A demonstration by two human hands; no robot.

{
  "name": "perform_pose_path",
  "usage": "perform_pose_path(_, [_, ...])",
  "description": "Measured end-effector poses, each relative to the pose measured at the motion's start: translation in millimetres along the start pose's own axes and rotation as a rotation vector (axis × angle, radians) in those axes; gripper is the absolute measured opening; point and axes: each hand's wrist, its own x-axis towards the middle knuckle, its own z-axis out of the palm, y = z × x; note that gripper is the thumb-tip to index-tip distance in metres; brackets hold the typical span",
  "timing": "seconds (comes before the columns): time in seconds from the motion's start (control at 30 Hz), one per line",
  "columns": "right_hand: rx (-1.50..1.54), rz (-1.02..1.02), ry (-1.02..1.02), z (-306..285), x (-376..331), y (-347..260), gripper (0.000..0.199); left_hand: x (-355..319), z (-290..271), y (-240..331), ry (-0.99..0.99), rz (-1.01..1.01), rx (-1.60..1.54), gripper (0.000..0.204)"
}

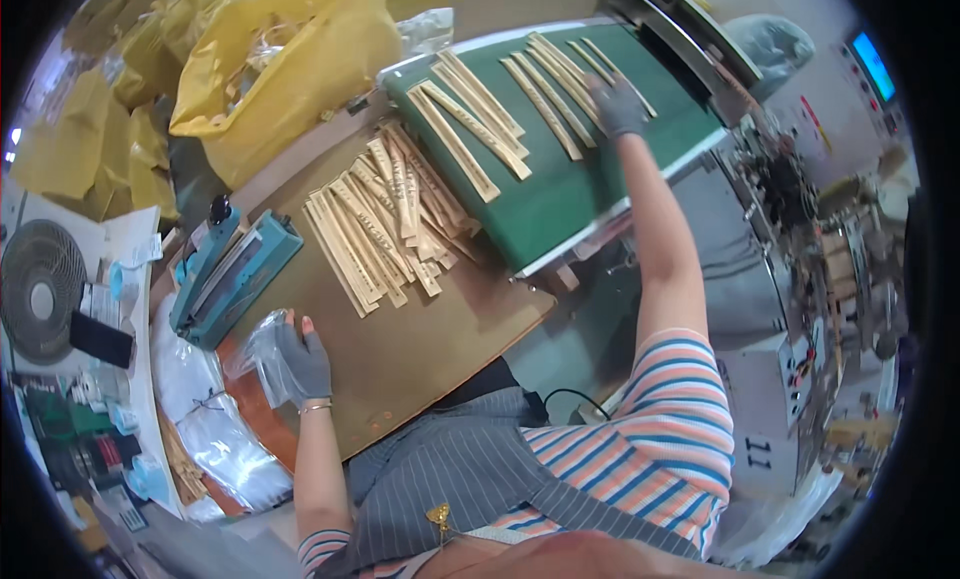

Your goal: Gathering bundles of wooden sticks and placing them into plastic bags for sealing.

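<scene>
My right hand (pixel 617 109), in a grey glove with bare fingertips, reaches over the green conveyor belt (pixel 540 214). Its fingers are stretched out and touch the long, thin paper-sleeved sticks (pixel 560 64) lying there. Several more such sticks (pixel 462 129) rest on the belt's left part. On the brown tabletop, my left hand (pixel 305 364), gloved alike, is closed on the edge of a clear plastic bag (pixel 258 359). A heap of the paper-sleeved sticks (pixel 365 219) lies on the table between my hands, some fanned and crossing.
A blue-green bag sealer (pixel 232 279) stands at the table's left, beside a stack of clear bags (pixel 230 449). Behind it is a large open yellow bag (pixel 290 79). A fan (pixel 42 294) sits far left. Machinery (pixel 750 249) fills the right side.
</scene>
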Motion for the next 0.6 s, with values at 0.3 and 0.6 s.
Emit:
perform_pose_path(0.3, [0.067, -0.374, -0.438, 38, -25, -78, 0.07, 31, 4, 29, -0.125, -0.249, -0.141, 0.047])
perform_pose_path(0.6, [0.118, -0.457, -0.814, 39, -200, -297, 0.091, 97, 81, 91, -0.091, -0.472, -0.322, 0.078])
